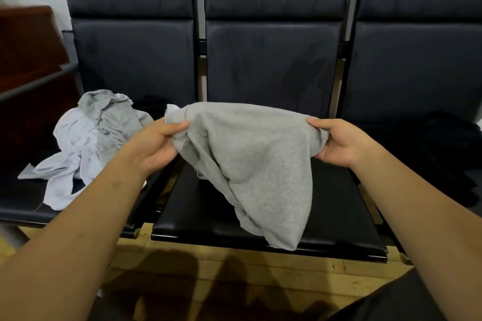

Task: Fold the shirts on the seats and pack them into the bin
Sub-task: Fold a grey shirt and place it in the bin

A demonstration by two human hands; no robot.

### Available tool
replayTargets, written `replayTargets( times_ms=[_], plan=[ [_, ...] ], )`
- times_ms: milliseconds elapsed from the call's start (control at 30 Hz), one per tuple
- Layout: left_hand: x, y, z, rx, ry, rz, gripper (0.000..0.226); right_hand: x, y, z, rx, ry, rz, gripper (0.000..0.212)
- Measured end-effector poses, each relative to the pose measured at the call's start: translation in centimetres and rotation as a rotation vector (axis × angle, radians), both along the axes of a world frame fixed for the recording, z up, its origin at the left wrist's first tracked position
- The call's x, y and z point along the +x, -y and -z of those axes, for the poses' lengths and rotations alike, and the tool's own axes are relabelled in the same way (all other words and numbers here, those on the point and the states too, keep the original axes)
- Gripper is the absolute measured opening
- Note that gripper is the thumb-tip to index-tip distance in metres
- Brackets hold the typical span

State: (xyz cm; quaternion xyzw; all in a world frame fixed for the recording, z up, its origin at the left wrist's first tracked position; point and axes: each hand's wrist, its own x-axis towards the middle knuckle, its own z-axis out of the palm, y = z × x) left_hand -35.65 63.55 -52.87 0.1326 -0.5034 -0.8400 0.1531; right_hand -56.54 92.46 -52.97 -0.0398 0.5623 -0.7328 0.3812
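A grey shirt [250, 159] hangs bunched in the air over the middle black seat [203, 216]. My left hand [156, 143] grips its left upper edge, and my right hand [339, 142] grips its right upper edge. The lower end of the shirt droops to the seat's front edge. A crumpled heap of light grey and pale lilac shirts [88, 143] lies on the left seat. A dark garment [448, 154] lies on the right seat, hard to make out against the black padding. No bin is in view.
Three black padded seats with backrests [273, 60] stand in a row, joined by metal frames. A dark wooden piece of furniture [28, 65] stands at the left. A wooden floor [208, 268] runs below the seats.
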Motion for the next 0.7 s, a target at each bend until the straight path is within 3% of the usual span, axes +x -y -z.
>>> replayTargets(
  times_ms=[167, 233, 300, 400, 467, 533, 700],
  plan=[
    [-0.3, -0.2, 1.1, -0.319, 0.245, -0.101, 0.029, -0.6, -0.5, 0.2, 0.137, -0.131, 0.016, 0.038],
    [-0.2, -0.2, 1.2, -0.268, 0.266, -0.120, 0.029, -0.6, -0.5, 0.4, 0.298, -0.269, 0.023, 0.031],
    [-0.3, -0.1, 1.0, -0.080, 0.274, -0.143, 0.025, -0.9, -0.5, 0.6, 0.427, -0.312, 0.031, 0.029],
    [-0.4, 0.3, 0.5, 0.229, 0.160, -0.130, 0.039, -1.1, -0.7, 0.5, 0.180, -0.031, 0.004, 0.042],
    [-0.2, -0.2, 0.0, 0.197, 0.024, -0.070, 0.037, -1.2, -0.6, 0.4, -0.077, 0.075, 0.050, 0.043],
    [-0.3, -0.3, 0.0, 0.084, 0.001, -0.048, 0.024, -1.3, -0.2, 0.5, -0.211, 0.124, 0.092, 0.043],
    [-1.2, 0.6, 0.3, -0.185, 0.158, -0.281, 0.016, -1.1, 0.5, 1.6, 0.036, 0.051, 0.064, 0.031]
  ],
)
